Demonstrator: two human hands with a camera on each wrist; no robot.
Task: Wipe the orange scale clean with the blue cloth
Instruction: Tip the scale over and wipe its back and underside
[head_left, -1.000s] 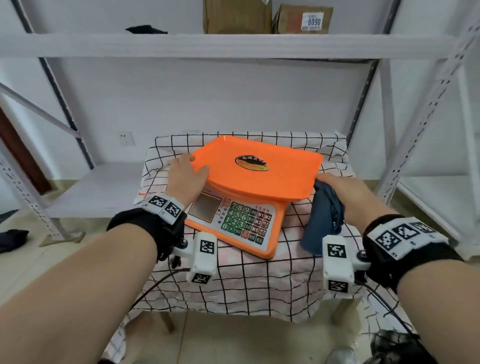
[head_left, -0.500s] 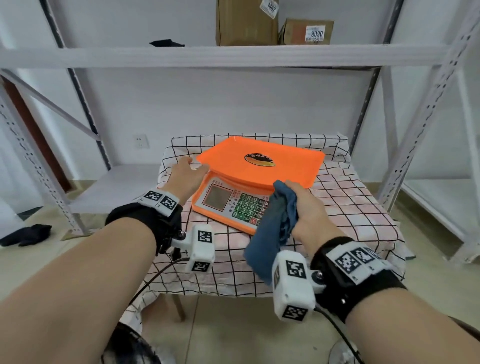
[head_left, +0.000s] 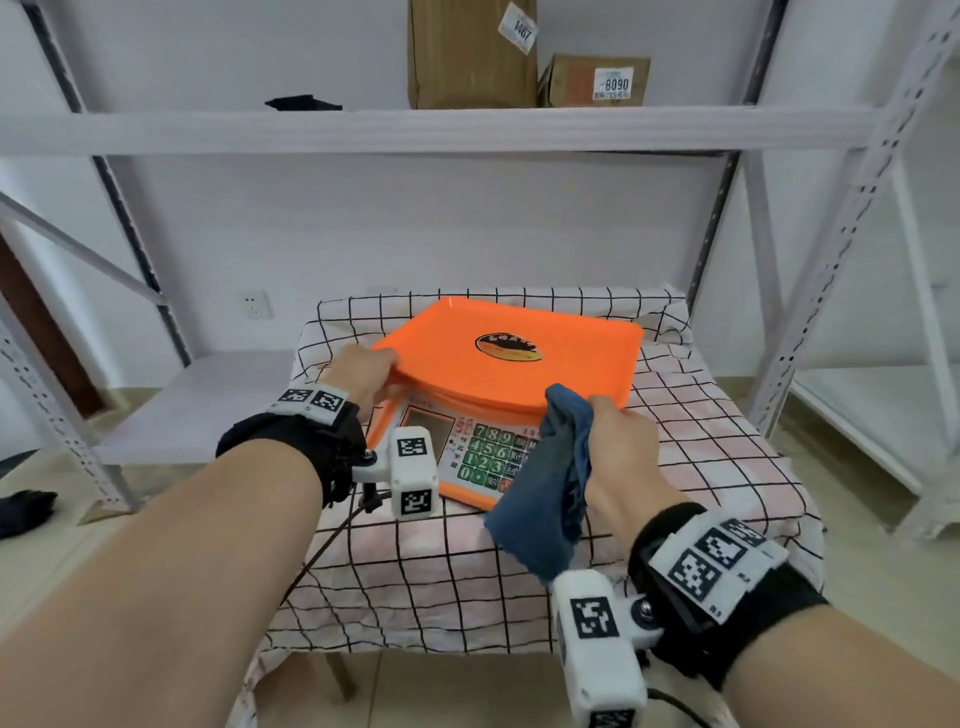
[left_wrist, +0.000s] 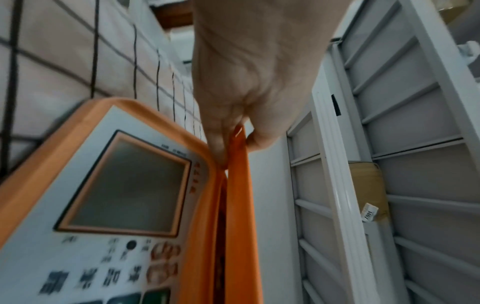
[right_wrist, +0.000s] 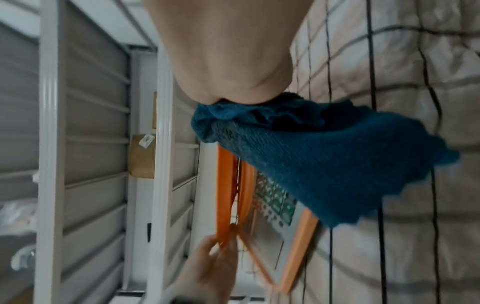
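Note:
The orange scale (head_left: 519, 358) sits on a checked tablecloth, its keypad facing me. My left hand (head_left: 363, 371) pinches the left edge of the scale's orange tray (left_wrist: 240, 164), thumb above and fingers below. That pinch also shows low in the right wrist view, on the tray edge (right_wrist: 224, 205). My right hand (head_left: 613, 452) grips the bunched blue cloth (head_left: 550, 483) in front of the keypad, at the tray's front edge. The cloth (right_wrist: 324, 164) hangs down from the fist over part of the keypad (right_wrist: 275, 199). The scale's display (left_wrist: 130, 189) is blank.
The table (head_left: 727, 467) with the checked cloth stands inside a white metal rack (head_left: 857, 208). Its upper shelf (head_left: 415, 130) carries cardboard boxes (head_left: 470, 52). A low shelf (head_left: 208, 400) lies to the left. A dark item (head_left: 23, 512) lies on the floor.
My right hand with the blue cloth has moved from the scale's right side to its front, over the keypad. My left hand went from resting on the tray's left corner to pinching its edge.

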